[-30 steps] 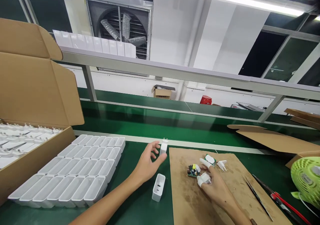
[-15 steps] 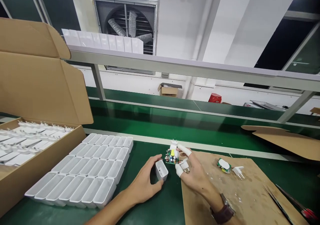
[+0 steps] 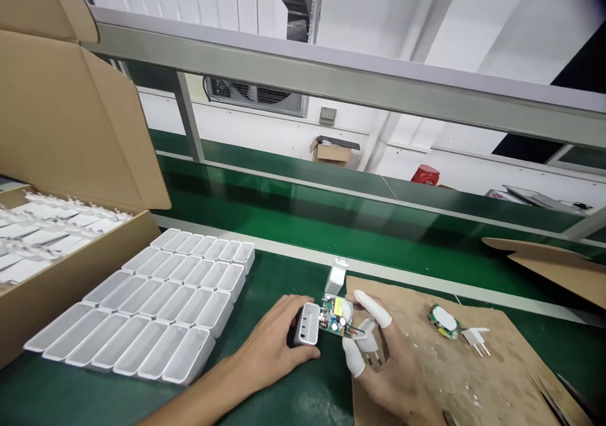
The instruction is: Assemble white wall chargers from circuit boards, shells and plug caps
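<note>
My left hand [image 3: 269, 344] grips an empty white charger shell [image 3: 307, 324], its open mouth turned right. My right hand [image 3: 379, 356], with white finger cots on thumb and forefinger, holds a green circuit board [image 3: 335, 317] with a white plug cap [image 3: 367, 341] against that mouth. The board's end sits at the shell's opening. A finished white charger [image 3: 335, 276] stands upright just behind them on the green table.
Rows of empty white shells [image 3: 156, 312] lie at the left beside an open cardboard box [image 3: 61, 161] holding white plug parts. A brown cardboard mat [image 3: 454, 363] carries another circuit board [image 3: 444, 322] and a loose plug cap [image 3: 476, 339]. A green conveyor belt [image 3: 331, 218] runs behind.
The left hand picked up the shell after setting a finished charger upright. The right hand brought a board and plug cap over from the mat to the shell's mouth. The view tilted down.
</note>
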The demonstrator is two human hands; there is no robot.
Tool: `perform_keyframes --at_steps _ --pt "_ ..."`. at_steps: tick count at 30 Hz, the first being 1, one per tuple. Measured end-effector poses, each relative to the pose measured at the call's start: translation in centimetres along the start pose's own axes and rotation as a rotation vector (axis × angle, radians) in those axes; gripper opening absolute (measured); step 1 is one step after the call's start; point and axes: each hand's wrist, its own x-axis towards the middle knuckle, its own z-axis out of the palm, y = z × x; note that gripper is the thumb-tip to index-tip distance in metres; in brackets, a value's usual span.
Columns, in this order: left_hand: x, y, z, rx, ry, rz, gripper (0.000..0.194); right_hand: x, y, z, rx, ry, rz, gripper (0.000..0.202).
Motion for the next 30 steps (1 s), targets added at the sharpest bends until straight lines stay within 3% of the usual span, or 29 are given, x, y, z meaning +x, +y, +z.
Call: perform_keyframes --at_steps 3,8,14,25,30 --pt "0.2 -0.6 0.5 0.060 0.134 0.151 0.073 -0.1 -0.8 0.2 -0.111 0.000 -0.122 0.066" --pt "0.3 -1.3 0.7 0.160 0.186 0.290 0.072 -0.5 -1.2 1.2 -0.179 -0.023 -0.198 0.070" --pt "0.2 -1.4 0.8 0.213 0.196 0.307 0.072 -1.0 -0.9 2.2 -0.199 -0.004 -0.195 0.069" --pt "0.1 -1.1 1.0 0.260 0.176 0.339 0.073 -0.8 -1.1 1.9 -0.233 -0.044 -0.242 0.075" --pt "0.1 -1.0 1.1 0.277 0.193 0.344 0.072 -0.8 -0.8 2.0 -0.298 -0.027 -0.297 0.067"
